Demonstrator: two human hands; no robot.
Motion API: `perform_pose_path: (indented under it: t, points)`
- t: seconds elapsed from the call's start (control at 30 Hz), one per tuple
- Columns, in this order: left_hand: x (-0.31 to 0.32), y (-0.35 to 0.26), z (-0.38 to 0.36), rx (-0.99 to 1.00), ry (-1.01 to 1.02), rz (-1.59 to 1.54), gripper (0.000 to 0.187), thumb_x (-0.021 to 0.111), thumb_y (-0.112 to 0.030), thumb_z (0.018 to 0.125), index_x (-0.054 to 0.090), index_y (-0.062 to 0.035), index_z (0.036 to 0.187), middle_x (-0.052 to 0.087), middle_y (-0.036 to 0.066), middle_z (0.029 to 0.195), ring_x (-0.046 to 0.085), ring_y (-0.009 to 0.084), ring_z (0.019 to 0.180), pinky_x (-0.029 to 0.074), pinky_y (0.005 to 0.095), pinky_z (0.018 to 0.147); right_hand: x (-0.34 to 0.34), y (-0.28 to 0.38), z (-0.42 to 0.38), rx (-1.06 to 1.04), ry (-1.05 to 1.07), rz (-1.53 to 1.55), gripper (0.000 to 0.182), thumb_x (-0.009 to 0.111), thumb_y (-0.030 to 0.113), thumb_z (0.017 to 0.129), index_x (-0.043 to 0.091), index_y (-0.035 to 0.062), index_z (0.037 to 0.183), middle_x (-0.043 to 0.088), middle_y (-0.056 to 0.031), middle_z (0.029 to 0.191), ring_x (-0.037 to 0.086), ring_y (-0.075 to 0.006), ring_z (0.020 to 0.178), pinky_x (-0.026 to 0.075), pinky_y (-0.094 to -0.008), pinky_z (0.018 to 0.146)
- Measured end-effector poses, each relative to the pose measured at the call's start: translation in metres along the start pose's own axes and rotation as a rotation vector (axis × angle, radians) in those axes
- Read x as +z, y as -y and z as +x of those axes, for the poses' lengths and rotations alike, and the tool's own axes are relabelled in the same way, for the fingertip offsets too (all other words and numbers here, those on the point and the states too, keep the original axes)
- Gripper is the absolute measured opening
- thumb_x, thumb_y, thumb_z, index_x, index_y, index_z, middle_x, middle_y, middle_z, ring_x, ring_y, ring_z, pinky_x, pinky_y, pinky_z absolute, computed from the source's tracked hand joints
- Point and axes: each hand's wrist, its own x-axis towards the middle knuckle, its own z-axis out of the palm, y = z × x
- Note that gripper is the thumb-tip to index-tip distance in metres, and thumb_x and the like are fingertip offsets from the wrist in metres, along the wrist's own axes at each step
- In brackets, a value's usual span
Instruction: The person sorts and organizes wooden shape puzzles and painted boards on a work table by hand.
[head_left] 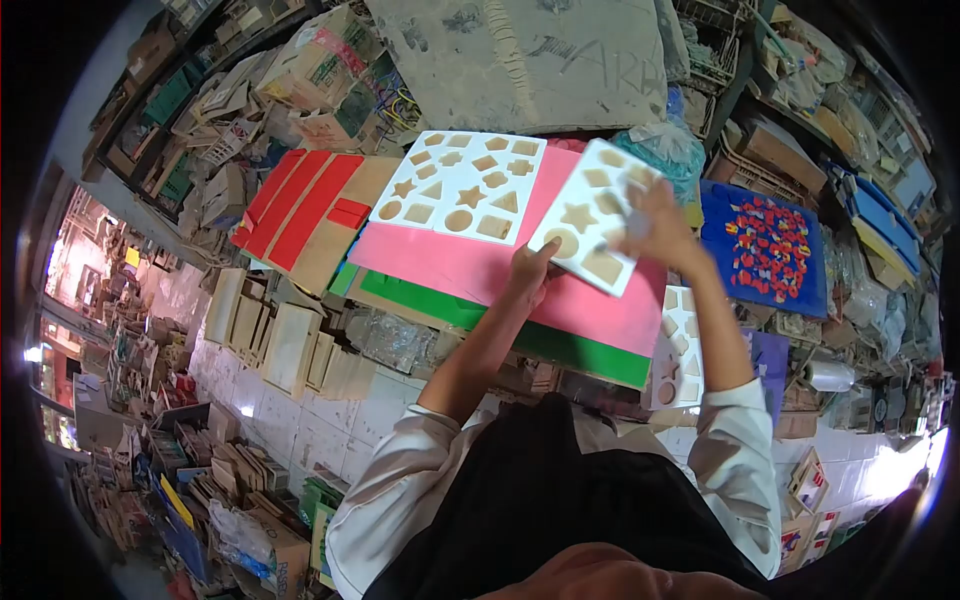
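Over the pink sheet's (430, 262) right part is a white cutout board (590, 234). The left hand's (532, 274) fingers pinch its near-left edge; the right hand (660, 226) blurs at its right edge, finger opening impossible to tell.

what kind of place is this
Probably a small craft or woodworking workshop: a white board with cut-out shapes is being handled over a pink sheet, pale wooden pieces stand below the work surface, and cluttered shelves hold boxes.
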Motion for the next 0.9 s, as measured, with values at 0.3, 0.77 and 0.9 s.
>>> perform_pose_path:
  t: [0.3,0.77,0.9]
  points:
    - [-0.045,-0.039,0.031,-0.168,0.172,0.625,0.042,0.054,-0.03,0.086,0.047,0.0035,0.11,0.059,0.015,0.101,0.062,0.0242,0.086,0.051,0.0298,0.064,0.089,0.016,-0.016,0.052,0.071,0.177,0.051,0.069,0.026,0.07,0.055,0.0108,0.117,0.034,-0.0274,0.131,0.03,-0.0434,0.123,0.023,-0.0444,0.104]
    - [-0.088,-0.038,0.06,0.585,-0.112,1.917,0.059,0.044,-0.051,0.084,0.043,-0.0102,0.127,0.032,0.018,0.136,0.024,0.0335,0.128,0.018,0.0639,0.095,0.104,0.009,-0.02,-0.035,0.114,0.373,0.035,0.065,0.013,0.074,0.061,0.0156,0.108,0.035,-0.0206,0.133,0.03,-0.0353,0.125,0.029,-0.039,0.102]
    - [-0.091,-0.039,0.064,0.547,-0.076,1.919,0.06,0.041,-0.052,0.085,0.04,-0.0106,0.129,0.029,0.018,0.137,0.023,0.0348,0.128,0.018,0.0636,0.095,0.102,0.01,-0.023,-0.025,0.127,0.384,0.034,0.065,0.013,0.074,0.062,0.0162,0.108,0.035,-0.0197,0.134,0.03,-0.0349,0.126,0.028,-0.0384,0.102]
